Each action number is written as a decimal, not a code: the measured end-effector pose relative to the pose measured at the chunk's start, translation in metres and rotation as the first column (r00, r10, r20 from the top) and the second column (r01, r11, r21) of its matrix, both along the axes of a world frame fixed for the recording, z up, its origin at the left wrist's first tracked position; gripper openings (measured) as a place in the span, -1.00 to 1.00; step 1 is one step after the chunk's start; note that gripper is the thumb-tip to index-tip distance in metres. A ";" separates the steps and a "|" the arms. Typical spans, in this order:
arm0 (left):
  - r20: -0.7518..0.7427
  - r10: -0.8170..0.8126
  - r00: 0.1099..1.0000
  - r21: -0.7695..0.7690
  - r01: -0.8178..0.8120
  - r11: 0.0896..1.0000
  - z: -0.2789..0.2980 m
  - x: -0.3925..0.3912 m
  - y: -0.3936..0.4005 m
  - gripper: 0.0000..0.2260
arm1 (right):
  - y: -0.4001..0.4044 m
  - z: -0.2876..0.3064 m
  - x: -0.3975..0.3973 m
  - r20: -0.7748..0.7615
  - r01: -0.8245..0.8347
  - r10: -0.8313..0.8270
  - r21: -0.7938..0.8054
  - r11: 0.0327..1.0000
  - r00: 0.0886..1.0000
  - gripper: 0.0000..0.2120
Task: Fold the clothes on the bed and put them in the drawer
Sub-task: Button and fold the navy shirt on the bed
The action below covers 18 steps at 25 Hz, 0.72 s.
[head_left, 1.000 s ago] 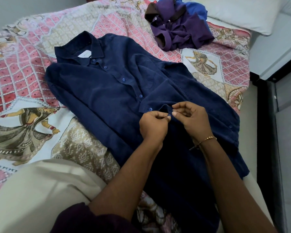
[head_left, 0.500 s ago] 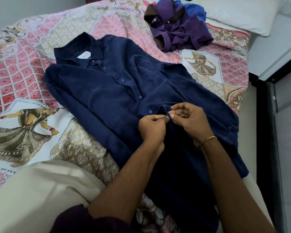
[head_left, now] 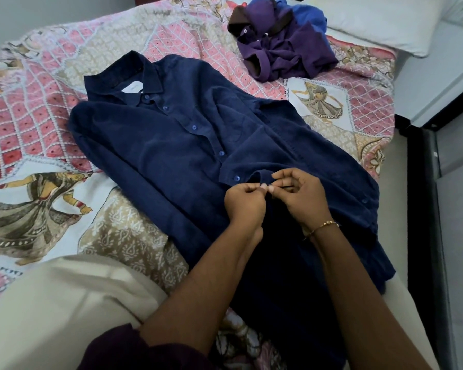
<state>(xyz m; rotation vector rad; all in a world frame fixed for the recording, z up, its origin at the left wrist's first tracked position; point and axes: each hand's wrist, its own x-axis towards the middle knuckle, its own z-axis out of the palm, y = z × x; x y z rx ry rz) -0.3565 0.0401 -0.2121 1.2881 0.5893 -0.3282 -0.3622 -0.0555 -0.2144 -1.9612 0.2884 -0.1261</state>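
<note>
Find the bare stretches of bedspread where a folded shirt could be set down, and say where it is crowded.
Free: bedspread left of the navy shirt, and the strip between its collar and the purple clothes. Crowded: the middle, where both hands pinch the shirt front, and the top right by the pillow.

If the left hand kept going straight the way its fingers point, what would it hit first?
The left hand, pinching the navy button-up shirt at its placket, points toward the right hand; their fingertips look almost touching, so it would likely meet those fingers first.

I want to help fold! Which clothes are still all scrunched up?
The purple garment near the pillow; the navy shirt lies spread flat.
</note>
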 end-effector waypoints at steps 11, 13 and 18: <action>0.218 -0.121 0.968 0.199 0.078 0.977 -0.011 0.008 0.000 -0.76 | -0.036 0.026 0.010 -0.298 -0.442 0.413 -0.035 0.896 0.861 -0.74; 0.160 -0.070 0.985 0.115 0.052 0.992 -0.012 0.010 0.000 -0.77 | -0.036 0.018 0.006 -0.355 -0.505 0.426 -0.170 0.846 0.832 -0.68; 0.100 0.010 0.995 0.035 -0.014 0.999 -0.007 0.010 0.002 -0.93 | -0.049 0.008 0.002 -0.299 -0.459 0.397 -0.174 0.871 0.868 -0.67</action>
